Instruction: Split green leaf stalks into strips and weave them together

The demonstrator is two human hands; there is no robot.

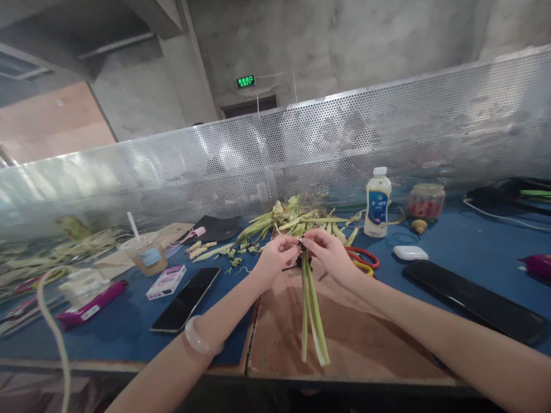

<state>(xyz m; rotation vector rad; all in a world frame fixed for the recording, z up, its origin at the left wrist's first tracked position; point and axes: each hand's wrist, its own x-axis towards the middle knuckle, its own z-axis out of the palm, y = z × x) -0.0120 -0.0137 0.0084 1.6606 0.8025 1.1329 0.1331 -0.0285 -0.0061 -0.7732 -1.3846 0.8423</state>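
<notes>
My left hand (276, 261) and my right hand (330, 256) meet over the wooden board, fingers closed in a pinch. Between their fingertips is the top end of a bundle of long, flat green plant strips (314, 312). The strips hang down toward the board's front edge, their lower ends spread a little. Something dark and thin, like cord (303, 262), shows around the top of the bundle. Exactly what each fingertip grips there is partly hidden. Beyond my hands lies a heap of pale green leaves and strips (297, 213). Red-handled scissors (365, 257) rest beside my right wrist.
The wooden board (275, 344) lies on a blue table (235, 344). To the left are a phone (187, 301), a small box (166, 282) and a cup with a straw (148, 257). A bottle (378, 206), a jar (426, 201) and a long black case (473, 298) stand or lie right.
</notes>
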